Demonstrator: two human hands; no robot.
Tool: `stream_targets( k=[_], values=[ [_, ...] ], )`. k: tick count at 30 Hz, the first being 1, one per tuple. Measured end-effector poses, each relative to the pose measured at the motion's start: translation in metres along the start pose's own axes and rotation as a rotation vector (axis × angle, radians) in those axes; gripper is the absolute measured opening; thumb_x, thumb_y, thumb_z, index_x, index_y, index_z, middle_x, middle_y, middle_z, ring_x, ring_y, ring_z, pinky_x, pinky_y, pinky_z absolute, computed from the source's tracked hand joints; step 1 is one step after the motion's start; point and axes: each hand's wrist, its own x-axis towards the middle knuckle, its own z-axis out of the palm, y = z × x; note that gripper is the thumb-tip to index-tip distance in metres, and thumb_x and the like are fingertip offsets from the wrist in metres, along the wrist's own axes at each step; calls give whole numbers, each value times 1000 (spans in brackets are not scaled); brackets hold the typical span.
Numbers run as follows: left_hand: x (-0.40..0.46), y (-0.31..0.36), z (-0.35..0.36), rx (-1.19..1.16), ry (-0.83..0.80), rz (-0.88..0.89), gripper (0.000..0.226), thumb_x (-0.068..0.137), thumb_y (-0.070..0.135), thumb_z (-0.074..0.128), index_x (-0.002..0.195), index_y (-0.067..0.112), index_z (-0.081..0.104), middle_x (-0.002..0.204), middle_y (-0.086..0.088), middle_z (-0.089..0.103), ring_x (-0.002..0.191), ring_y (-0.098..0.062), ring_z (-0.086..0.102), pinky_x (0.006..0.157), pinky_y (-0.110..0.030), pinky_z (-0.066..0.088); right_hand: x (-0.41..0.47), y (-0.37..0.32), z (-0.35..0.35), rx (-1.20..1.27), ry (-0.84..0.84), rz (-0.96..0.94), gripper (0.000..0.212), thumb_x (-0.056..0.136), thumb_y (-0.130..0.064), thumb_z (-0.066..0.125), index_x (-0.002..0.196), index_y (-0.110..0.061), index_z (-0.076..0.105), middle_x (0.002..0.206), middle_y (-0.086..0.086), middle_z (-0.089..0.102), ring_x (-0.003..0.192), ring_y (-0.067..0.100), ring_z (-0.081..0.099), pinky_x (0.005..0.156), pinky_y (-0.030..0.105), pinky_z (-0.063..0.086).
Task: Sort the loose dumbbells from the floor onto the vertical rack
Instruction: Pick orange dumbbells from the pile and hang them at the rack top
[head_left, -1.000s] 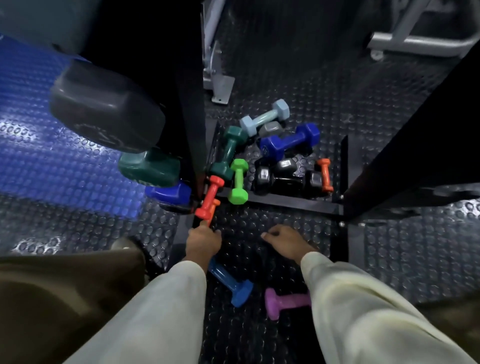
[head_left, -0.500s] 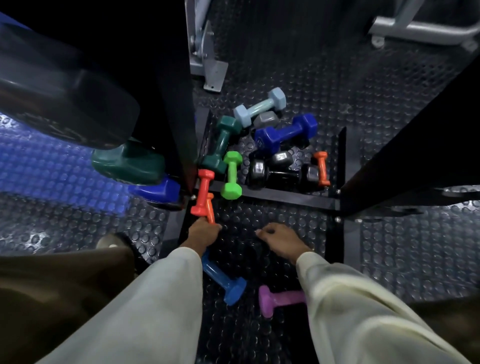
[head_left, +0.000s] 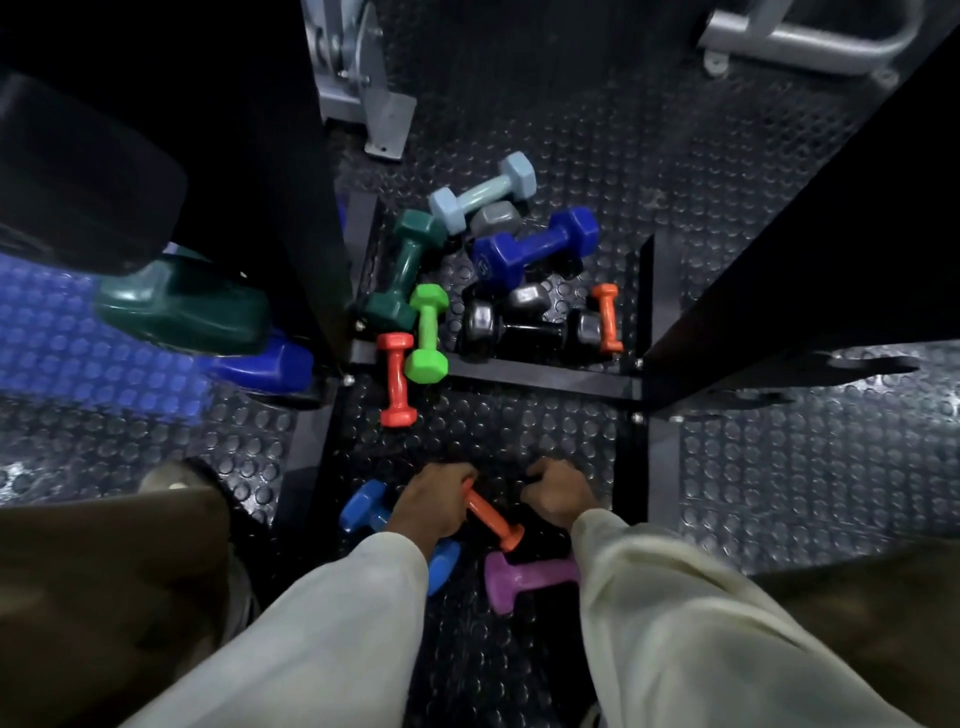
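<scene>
Two hands work low over the studded rubber floor (head_left: 779, 519). On the left, the left hand (head_left: 434, 506) grips one end of a small orange dumbbell (head_left: 493, 519), already picked, so the next move is likely lifting it to a peg on the vertical rack (head_left: 291, 171). To the right, the right hand (head_left: 558, 491) is curled; whether it holds anything I cannot tell. Near lie a blue dumbbell (head_left: 363, 506) and a purple dumbbell (head_left: 519, 577); the far pile inside the rack base (head_left: 545, 382) waits.

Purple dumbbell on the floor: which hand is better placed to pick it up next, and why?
The right hand: it holds nothing and sits just above the purple dumbbell, while the left hand already grips an orange dumbbell.
</scene>
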Motion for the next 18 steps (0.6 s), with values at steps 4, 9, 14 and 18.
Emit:
stream_targets(
  k=[4,9,14,18],
  values=[
    [0,2,6,-84,0,-57,25,99,25,51,119,31,67,113,-9,72,104,-33,68,92,-36,54,5,2,19,-15,-159,13,40,86,-17,73,124,-25,64,78,-3,76,70,9,74,58,13,47],
    [0,-4,5,-213,-11,-160,25,100,29,55,122,32,64,118,-7,69,105,-28,65,97,-36,52,11,-6,31,-70,-121,-31,23,77,-12,79,98,-21,73,84,-1,70,83,17,67,77,29,57],
    [-2,6,-26,-374,59,-187,30,97,28,62,127,27,63,117,-8,69,105,-27,64,88,-28,46,14,-21,21,306,68,-98,33,77,-6,64,100,-31,67,92,10,75,81,28,74,80,43,63],
    [-18,28,-66,-535,161,-163,22,96,21,64,117,27,58,100,-6,67,93,-28,65,80,-30,49,-12,-61,-9,639,194,-150,33,76,-13,55,104,-24,67,84,9,70,69,23,62,61,35,51]
  ],
)
